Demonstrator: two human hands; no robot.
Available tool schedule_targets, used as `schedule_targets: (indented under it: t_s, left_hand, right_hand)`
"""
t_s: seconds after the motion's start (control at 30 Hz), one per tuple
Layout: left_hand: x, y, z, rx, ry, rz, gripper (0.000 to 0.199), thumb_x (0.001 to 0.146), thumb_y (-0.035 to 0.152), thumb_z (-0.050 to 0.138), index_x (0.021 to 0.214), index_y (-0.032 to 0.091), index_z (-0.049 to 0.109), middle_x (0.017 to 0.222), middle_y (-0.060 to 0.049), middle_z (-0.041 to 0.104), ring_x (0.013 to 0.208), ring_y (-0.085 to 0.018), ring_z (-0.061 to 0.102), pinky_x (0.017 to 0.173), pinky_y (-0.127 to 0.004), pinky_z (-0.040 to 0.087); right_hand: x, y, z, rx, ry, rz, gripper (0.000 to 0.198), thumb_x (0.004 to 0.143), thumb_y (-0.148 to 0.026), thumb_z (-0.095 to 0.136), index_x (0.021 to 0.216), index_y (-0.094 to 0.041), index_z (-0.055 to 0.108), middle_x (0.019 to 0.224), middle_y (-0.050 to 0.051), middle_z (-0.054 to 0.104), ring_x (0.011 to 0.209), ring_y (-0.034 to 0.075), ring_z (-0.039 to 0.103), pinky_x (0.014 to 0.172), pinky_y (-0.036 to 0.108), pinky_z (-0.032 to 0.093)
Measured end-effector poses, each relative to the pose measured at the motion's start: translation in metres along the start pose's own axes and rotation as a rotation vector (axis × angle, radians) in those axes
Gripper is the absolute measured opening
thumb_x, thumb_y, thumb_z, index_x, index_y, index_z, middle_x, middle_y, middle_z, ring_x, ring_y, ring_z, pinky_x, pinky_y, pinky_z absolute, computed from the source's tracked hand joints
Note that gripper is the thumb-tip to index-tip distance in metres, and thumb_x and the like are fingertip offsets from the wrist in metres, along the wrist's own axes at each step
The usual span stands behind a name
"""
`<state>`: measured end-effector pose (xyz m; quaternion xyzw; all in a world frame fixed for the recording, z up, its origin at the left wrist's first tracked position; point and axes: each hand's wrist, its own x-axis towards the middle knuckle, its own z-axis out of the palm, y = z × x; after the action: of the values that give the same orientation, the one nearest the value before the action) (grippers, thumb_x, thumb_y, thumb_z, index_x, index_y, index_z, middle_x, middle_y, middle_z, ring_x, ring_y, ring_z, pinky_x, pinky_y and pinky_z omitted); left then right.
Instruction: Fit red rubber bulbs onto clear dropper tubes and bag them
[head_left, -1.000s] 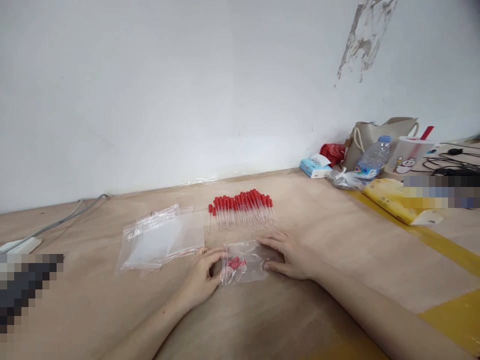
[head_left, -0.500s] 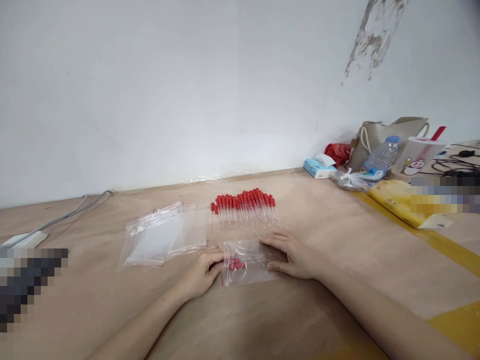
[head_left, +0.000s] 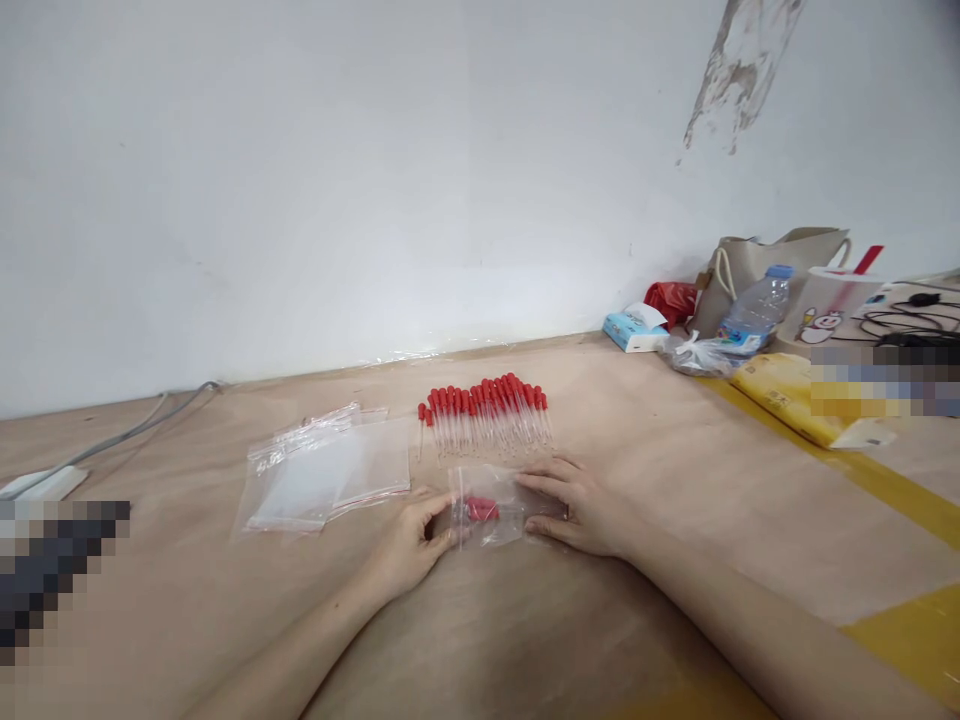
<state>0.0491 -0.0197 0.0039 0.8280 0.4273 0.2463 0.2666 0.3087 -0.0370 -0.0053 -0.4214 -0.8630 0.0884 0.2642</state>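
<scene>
A clear zip-lock bag [head_left: 510, 530] lies on the brown-covered table between my hands. Inside it are a few red-capped droppers [head_left: 481, 508], their caps towards the bag's left end. My left hand [head_left: 420, 535] grips the left end, with thumb and fingers at its near and far corners. Curved over the right part of the bag, my right hand [head_left: 581, 508] holds it between thumb and fingers. Just beyond the bag is a row of several droppers [head_left: 487, 410] with red caps and thin clear stems. A stack of flat zip-lock bags [head_left: 322, 475] lies left of that row.
A grey cable [head_left: 142, 425] runs along the left side. At the right back are a blue tissue pack [head_left: 636, 328], a plastic bottle [head_left: 761, 305], a cup with a red straw [head_left: 821, 310], a beige bag [head_left: 731, 270] and a yellow packet [head_left: 795, 395]. A white wall stands behind.
The bag between my hands has narrowed from near to far and lies flatter, its left end now straighter. The red caps inside show more clearly. Both hands keep nearly the same place.
</scene>
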Motion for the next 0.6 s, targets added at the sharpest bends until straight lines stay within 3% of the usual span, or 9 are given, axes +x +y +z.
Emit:
schedule_targets:
  t_s: [0.13, 0.2, 0.3, 0.47, 0.6]
  left_hand:
    - [-0.003, -0.001, -0.004, -0.056, -0.009, -0.004, 0.029, 0.080, 0.026, 0.049, 0.106, 0.023, 0.061, 0.089, -0.005, 0.062, 0.085, -0.019, 0.055, 0.076, -0.031, 0.043]
    - [-0.002, -0.006, -0.012, -0.108, 0.057, -0.032, 0.023, 0.079, 0.026, 0.048, 0.094, 0.021, 0.065, 0.094, -0.006, 0.064, 0.089, -0.020, 0.056, 0.080, -0.032, 0.043]
    - [0.011, -0.018, -0.033, -0.048, 0.203, -0.143, 0.021, 0.076, 0.031, 0.050, 0.087, 0.019, 0.064, 0.089, -0.005, 0.065, 0.081, -0.019, 0.059, 0.072, -0.030, 0.046]
    - [0.073, -0.039, -0.067, 0.128, 0.234, -0.344, 0.023, 0.065, 0.027, 0.059, 0.085, 0.018, 0.062, 0.078, -0.003, 0.064, 0.072, -0.019, 0.059, 0.070, -0.028, 0.044]
    - [0.125, -0.045, -0.068, 0.063, 0.177, -0.484, 0.039, 0.055, 0.017, 0.066, 0.094, 0.015, 0.059, 0.061, -0.002, 0.062, 0.059, -0.018, 0.059, 0.059, -0.027, 0.044]
  right_hand:
    - [-0.001, 0.000, -0.002, -0.088, 0.029, -0.047, 0.040, 0.080, -0.040, 0.053, 0.116, -0.025, 0.053, 0.113, 0.008, 0.056, 0.105, 0.022, 0.049, 0.096, 0.045, 0.028]
    - [-0.001, -0.002, -0.005, -0.085, 0.020, -0.080, 0.035, 0.083, -0.038, 0.048, 0.116, -0.026, 0.054, 0.112, 0.007, 0.057, 0.103, 0.021, 0.050, 0.095, 0.043, 0.030]
    - [-0.003, -0.008, -0.009, -0.040, -0.059, -0.115, 0.037, 0.084, -0.038, 0.046, 0.119, -0.026, 0.051, 0.114, 0.007, 0.056, 0.103, 0.020, 0.050, 0.092, 0.038, 0.034]
    - [-0.003, -0.017, -0.009, -0.006, -0.178, -0.108, 0.045, 0.081, -0.040, 0.051, 0.123, -0.026, 0.047, 0.123, 0.006, 0.050, 0.108, 0.022, 0.047, 0.093, 0.038, 0.034]
    - [-0.003, -0.014, -0.005, 0.033, -0.178, -0.096, 0.048, 0.080, -0.040, 0.052, 0.125, -0.026, 0.045, 0.122, 0.007, 0.050, 0.107, 0.021, 0.047, 0.091, 0.037, 0.036]
